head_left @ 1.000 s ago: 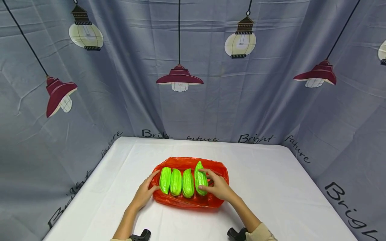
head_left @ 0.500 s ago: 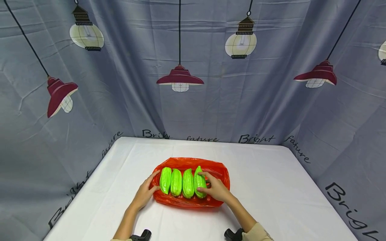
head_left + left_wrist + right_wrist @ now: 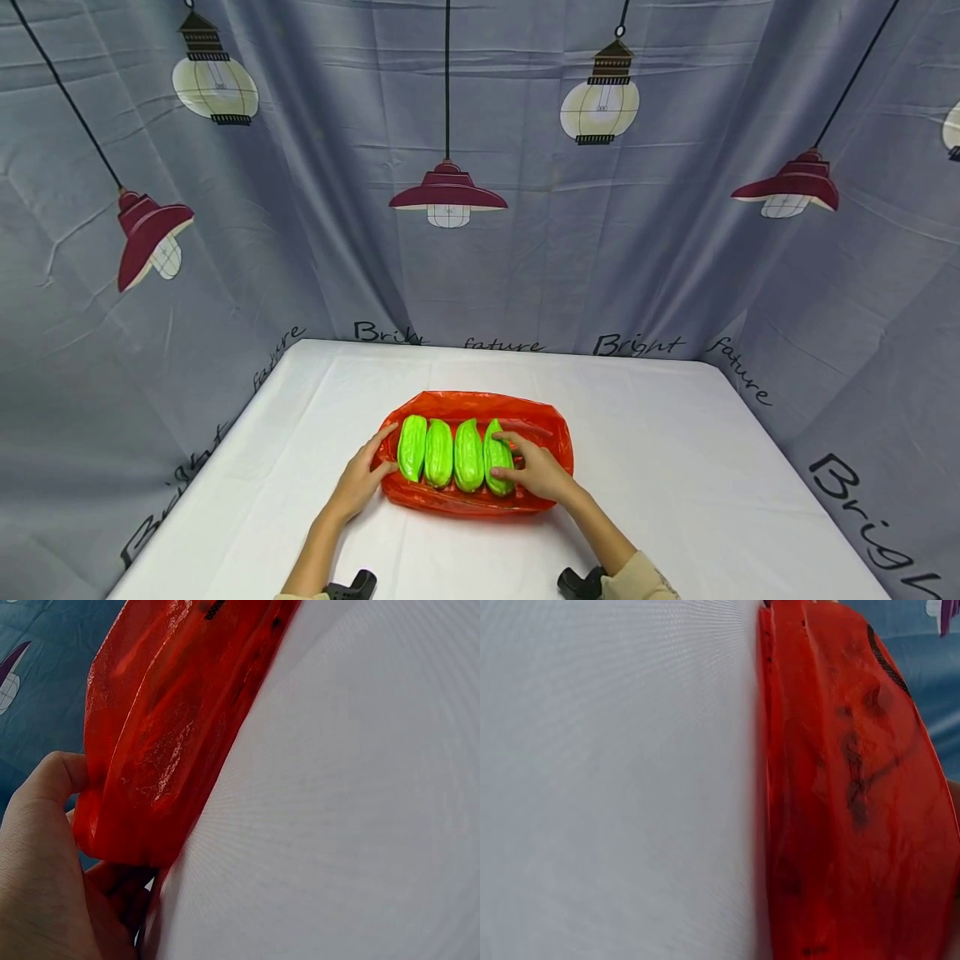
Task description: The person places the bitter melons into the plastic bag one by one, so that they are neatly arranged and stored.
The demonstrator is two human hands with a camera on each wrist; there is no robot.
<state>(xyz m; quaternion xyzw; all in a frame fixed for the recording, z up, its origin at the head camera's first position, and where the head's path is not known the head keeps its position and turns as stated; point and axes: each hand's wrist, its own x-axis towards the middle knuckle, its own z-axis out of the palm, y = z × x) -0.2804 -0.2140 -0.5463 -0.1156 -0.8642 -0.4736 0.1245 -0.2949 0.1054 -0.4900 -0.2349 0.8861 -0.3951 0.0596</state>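
Note:
A red plastic bag (image 3: 450, 502), spread wide like a tray, lies on the white table. Inside it several bright green, ridged gourds (image 3: 468, 456) stand side by side in a row. My left hand (image 3: 358, 483) grips the bag's left end; in the left wrist view its thumb presses the red plastic (image 3: 150, 750) and the fingers are partly hidden below. My right hand (image 3: 542, 473) holds the rightmost gourd (image 3: 497, 458) between thumb and fingers, down in the bag beside its neighbour. The right wrist view shows mostly the bag's side (image 3: 855, 780), with little of the hand.
The white tablecloth (image 3: 645, 467) stretches around the bag on all sides. A grey-blue curtain (image 3: 480, 275) printed with lamps and lettering hangs behind and at both sides of the table. Black wrist mounts (image 3: 352, 586) show at the front edge.
My right hand has lowered the rightmost gourd into the bag and shifted it slightly left, in line with the others. Since half a second ago it has barely moved. The left hand stays in place.

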